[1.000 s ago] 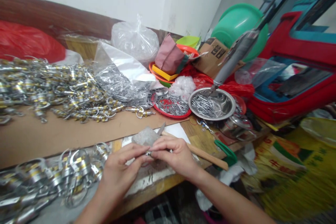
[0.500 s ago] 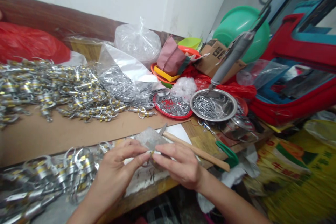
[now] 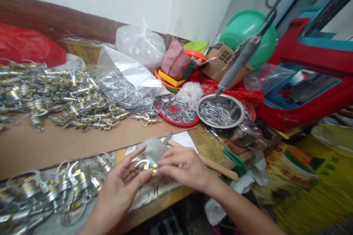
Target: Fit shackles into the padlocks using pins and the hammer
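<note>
Between my two hands is a small metal fitting with a curved hook (image 3: 145, 166), silvery with yellow pieces. My left hand (image 3: 118, 185) steadies it with the thumb, its index finger lifted away. From the other side, the fingertips of my right hand (image 3: 184, 167) pinch its end; they cover part of it. Just beyond the fingers lies a grey metal block (image 3: 153, 147). A hammer with a wooden handle (image 3: 220, 169) rests behind my right hand. Similar fittings (image 3: 79, 176) lie in a group left of my left hand.
A large heap of fittings (image 3: 55, 91) covers the back left. Beside it are a bag of metal pins (image 3: 118, 88), a red tray (image 3: 179, 114) and a steel bowl (image 3: 220, 112) of pins. A grey power screwdriver (image 3: 239, 62) hangs above the bowl. Green scissor-like handles (image 3: 234, 159) lie right.
The fitting has turned, so its curved hook and yellow pieces now show. My left index finger has lifted off it, and both hands have shifted slightly left and down.
</note>
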The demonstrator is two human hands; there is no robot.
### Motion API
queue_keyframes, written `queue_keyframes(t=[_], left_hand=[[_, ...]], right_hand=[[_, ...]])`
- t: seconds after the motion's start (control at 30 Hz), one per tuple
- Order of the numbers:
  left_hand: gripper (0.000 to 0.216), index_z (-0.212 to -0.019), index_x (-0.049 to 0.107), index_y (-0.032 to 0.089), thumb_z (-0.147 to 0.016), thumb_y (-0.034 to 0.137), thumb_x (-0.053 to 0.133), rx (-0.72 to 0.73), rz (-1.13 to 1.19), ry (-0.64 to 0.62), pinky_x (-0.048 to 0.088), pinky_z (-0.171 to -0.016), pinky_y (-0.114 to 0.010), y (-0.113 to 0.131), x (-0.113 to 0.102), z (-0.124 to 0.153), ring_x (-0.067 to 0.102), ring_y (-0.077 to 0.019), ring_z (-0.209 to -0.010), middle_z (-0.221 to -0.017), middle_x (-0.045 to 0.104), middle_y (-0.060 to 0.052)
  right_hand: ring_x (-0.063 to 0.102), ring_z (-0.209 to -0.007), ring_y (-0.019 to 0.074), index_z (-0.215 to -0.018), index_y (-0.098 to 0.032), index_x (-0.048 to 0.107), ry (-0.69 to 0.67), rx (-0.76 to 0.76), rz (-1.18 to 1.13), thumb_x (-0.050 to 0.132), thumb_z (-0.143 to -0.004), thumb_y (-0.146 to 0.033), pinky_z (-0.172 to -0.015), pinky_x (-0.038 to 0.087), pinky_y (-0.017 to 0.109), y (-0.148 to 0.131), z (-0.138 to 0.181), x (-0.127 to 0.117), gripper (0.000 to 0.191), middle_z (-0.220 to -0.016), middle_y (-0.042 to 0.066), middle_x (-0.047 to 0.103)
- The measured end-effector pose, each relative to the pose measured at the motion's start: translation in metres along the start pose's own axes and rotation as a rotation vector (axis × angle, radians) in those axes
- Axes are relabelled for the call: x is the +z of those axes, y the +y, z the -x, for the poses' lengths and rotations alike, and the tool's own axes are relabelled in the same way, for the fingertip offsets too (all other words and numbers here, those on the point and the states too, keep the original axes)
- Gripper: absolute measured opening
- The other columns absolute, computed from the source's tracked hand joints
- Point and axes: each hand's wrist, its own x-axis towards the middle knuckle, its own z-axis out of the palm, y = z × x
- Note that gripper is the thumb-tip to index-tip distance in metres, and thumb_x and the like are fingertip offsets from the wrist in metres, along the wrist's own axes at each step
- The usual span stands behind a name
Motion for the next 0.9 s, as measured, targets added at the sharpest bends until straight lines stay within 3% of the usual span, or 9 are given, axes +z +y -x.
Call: queue_keyframes(t=[0.1,0.17,0.3,0.43,0.63,0.77,0.9], left_hand=[[0.073,-0.124,0.043,0.018,-0.059,0.032,0.073,-0.013,0.037,-0.017,0.052,-0.065,-0.024,0.004,0.002,0.000,0.067,-0.0185,-0.072,-0.071,0.071,-0.001],[0.074,-0.125,0.041,0.017,-0.060,0.029,0.073,-0.013,0.056,-0.012,0.050,-0.060,-0.022,0.006,0.003,0.000,0.066,-0.0169,-0.065,-0.066,0.070,0.000],[0.078,-0.126,0.038,0.016,-0.057,0.024,0.074,-0.027,0.108,-0.003,0.050,-0.056,-0.023,0.004,0.003,-0.003,0.065,-0.0165,-0.061,-0.066,0.069,-0.001],[0.083,-0.127,0.035,0.017,-0.054,0.019,0.075,-0.036,0.128,-0.015,0.052,-0.056,-0.030,-0.001,0.000,-0.012,0.065,-0.0188,-0.060,-0.066,0.067,0.000],[0.085,-0.127,0.035,0.016,-0.052,0.015,0.075,-0.048,0.121,-0.026,0.051,-0.052,-0.029,0.000,-0.002,-0.015,0.063,-0.0172,-0.053,-0.060,0.065,0.002],[0.083,-0.126,0.035,0.017,-0.053,0.016,0.075,-0.053,0.134,-0.031,0.051,-0.054,-0.032,-0.001,-0.002,-0.015,0.063,-0.0184,-0.055,-0.062,0.065,0.001],[0.083,-0.127,0.034,0.017,-0.054,0.014,0.074,-0.057,0.149,-0.049,0.051,-0.055,-0.031,-0.003,-0.004,-0.016,0.062,-0.0173,-0.055,-0.063,0.064,0.002]], right_hand=[[0.060,-0.093,0.0114,-0.100,-0.020,0.066,0.062,0.308,0.411,0.046,-0.088,-0.019,-0.082,0.045,0.021,0.041,-0.032,-0.020,0.023,-0.100,0.004,0.066],[0.058,-0.097,0.0176,-0.099,-0.014,0.064,0.047,0.416,0.513,0.045,-0.087,-0.015,-0.085,0.045,0.031,0.073,-0.055,-0.031,0.022,-0.102,0.010,0.064],[0.058,-0.092,0.0183,-0.103,-0.014,0.057,-0.090,0.536,0.643,0.052,-0.086,-0.027,-0.079,0.048,0.038,0.111,-0.086,-0.034,0.022,-0.104,0.007,0.059],[0.056,-0.095,0.0187,-0.109,-0.016,0.053,-0.201,0.503,0.695,0.051,-0.086,-0.029,-0.079,0.048,0.038,0.118,-0.097,-0.026,0.027,-0.111,0.007,0.055],[0.055,-0.097,0.0189,-0.107,-0.017,0.054,-0.274,0.360,0.641,0.051,-0.086,-0.029,-0.082,0.046,0.039,0.128,-0.097,-0.034,0.025,-0.111,0.007,0.055],[0.056,-0.095,0.0181,-0.103,-0.016,0.056,-0.209,0.336,0.574,0.050,-0.087,-0.030,-0.082,0.046,0.039,0.134,-0.093,-0.035,0.022,-0.108,0.006,0.057],[0.055,-0.097,0.0192,-0.088,-0.015,0.062,-0.050,0.364,0.486,0.054,-0.084,-0.026,-0.086,0.043,0.039,0.131,-0.091,-0.034,0.014,-0.101,0.006,0.061]])
